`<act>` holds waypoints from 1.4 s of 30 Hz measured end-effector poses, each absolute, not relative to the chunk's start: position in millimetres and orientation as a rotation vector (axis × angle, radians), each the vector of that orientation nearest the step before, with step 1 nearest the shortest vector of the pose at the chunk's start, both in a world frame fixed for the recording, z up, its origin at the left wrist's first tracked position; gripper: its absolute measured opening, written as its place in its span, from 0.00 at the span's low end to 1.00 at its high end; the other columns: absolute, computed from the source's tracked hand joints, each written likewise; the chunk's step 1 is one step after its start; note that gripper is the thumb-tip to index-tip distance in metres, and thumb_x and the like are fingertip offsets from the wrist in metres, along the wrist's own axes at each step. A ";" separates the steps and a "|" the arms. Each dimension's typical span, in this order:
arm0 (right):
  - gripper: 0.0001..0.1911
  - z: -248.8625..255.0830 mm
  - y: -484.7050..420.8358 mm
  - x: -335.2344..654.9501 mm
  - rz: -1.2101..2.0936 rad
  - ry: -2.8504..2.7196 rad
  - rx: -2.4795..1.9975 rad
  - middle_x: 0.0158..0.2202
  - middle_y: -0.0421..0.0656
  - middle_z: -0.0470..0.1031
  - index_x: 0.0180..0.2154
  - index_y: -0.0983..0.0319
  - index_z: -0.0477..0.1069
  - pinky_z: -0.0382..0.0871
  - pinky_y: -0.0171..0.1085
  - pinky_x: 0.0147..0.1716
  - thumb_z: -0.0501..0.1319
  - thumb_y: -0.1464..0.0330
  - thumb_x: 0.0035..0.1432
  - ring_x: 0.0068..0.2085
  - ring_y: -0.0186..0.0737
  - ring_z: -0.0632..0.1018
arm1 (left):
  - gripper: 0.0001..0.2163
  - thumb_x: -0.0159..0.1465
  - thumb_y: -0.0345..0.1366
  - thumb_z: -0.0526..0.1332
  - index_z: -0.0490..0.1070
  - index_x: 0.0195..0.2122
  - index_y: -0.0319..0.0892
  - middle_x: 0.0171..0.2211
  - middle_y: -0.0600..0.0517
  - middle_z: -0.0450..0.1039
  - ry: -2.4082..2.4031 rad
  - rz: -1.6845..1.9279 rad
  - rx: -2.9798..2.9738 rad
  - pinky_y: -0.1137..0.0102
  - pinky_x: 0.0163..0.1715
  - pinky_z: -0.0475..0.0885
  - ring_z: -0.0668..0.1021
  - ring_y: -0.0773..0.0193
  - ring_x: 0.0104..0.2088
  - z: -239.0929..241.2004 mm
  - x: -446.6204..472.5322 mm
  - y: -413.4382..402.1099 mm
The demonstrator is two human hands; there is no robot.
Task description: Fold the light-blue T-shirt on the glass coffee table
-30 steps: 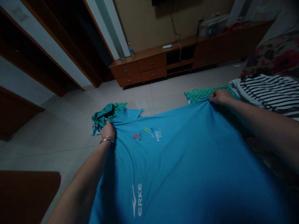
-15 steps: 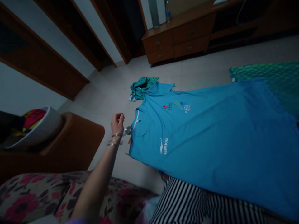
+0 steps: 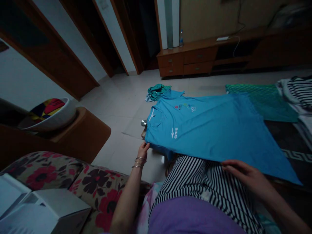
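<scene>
A bright blue T-shirt (image 3: pixel 214 126) with white ERKE lettering lies spread flat in front of me, collar to the left. My left hand (image 3: pixel 143 150), with bangles on the wrist, pinches the shirt's near left shoulder edge. My right hand (image 3: pixel 246 175) rests with fingers stretched out at the shirt's near hem, over a black-and-white striped garment (image 3: pixel 202 182) across my lap. A crumpled teal cloth (image 3: pixel 157 91) lies on the floor just beyond the collar.
A green patterned cloth (image 3: pixel 258 100) and more striped clothing (image 3: pixel 298 94) lie at the right. A floral cushion (image 3: pixel 73 177) and a white box (image 3: pixel 41 211) sit at the lower left. A white bowl (image 3: pixel 48 115) rests on a wooden stool. A wooden drawer cabinet (image 3: pixel 195 60) lines the far wall.
My left hand has dropped from mid-air to grip the shirt's near shoulder. My right hand has come into view at the near hem. The view has pulled back and the shirt lies flat.
</scene>
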State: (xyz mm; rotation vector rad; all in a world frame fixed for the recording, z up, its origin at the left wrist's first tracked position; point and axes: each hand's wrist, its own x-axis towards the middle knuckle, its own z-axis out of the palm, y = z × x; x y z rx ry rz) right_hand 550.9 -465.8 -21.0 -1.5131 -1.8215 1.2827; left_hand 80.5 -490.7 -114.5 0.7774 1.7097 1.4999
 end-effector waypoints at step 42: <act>0.14 -58.8 -494.1 316.7 2.061 -1.229 -1.154 0.21 0.36 0.67 0.32 0.64 0.76 0.58 0.33 0.27 0.63 0.69 0.37 0.25 0.33 0.66 | 0.10 0.63 0.40 0.60 0.69 0.33 0.36 0.32 0.52 0.71 2.588 1.059 1.085 0.67 0.36 0.70 0.74 0.66 0.32 -48.2 43.1 -363.7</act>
